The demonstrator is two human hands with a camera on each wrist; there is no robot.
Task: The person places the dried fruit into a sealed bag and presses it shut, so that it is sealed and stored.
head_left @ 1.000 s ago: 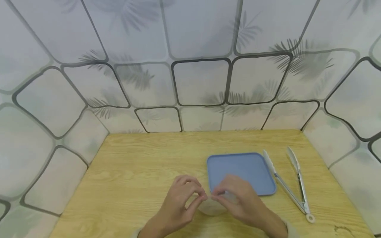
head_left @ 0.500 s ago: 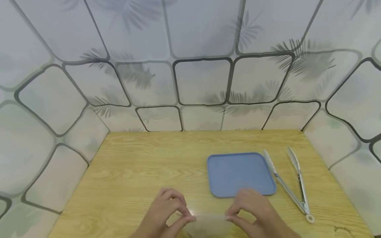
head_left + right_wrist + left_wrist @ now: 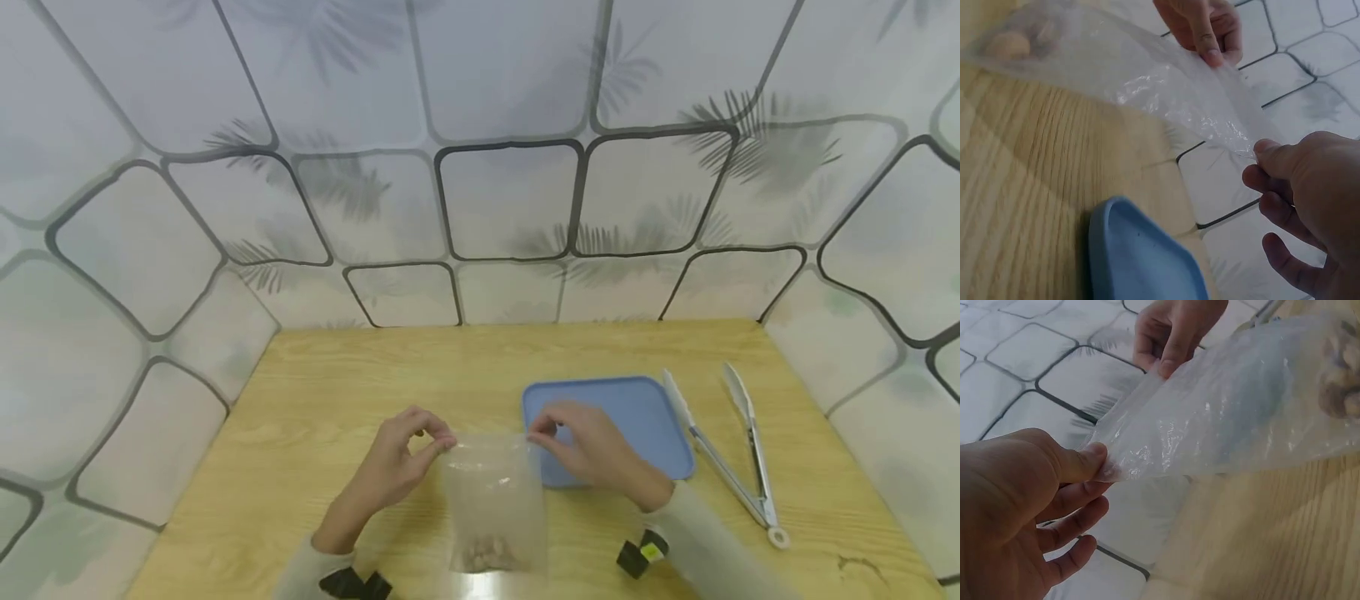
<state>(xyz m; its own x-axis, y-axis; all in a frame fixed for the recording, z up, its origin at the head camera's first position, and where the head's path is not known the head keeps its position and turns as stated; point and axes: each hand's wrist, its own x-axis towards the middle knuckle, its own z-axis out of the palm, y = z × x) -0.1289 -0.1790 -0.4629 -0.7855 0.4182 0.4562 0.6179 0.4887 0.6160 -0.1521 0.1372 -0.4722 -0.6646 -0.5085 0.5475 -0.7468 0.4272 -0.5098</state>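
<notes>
A clear plastic bag (image 3: 495, 487) hangs between my two hands, its top edge stretched level in the head view. Several small brownish lumps, like nuts, (image 3: 487, 552) lie at its bottom. My left hand (image 3: 401, 458) pinches the top left corner between thumb and forefinger; in the left wrist view its other fingers (image 3: 1075, 519) are loosely bent. The top right corner is pinched by my right hand (image 3: 592, 446), which overlaps the blue tray (image 3: 645, 417) in the head view. In the right wrist view the bag's lower end, with the lumps (image 3: 1019, 40), is close over the wood.
To the right of the tray lie metal tongs (image 3: 757, 467), spread apart, with a ring at the near end. The wooden tabletop (image 3: 337, 392) is bounded by patterned walls (image 3: 510, 208) at the back and both sides.
Both hands first drew apart and toward me, spreading the bag's top edge, then rose away from me. The bag now hangs at full length with the lumps showing. Tray and tongs stayed put.
</notes>
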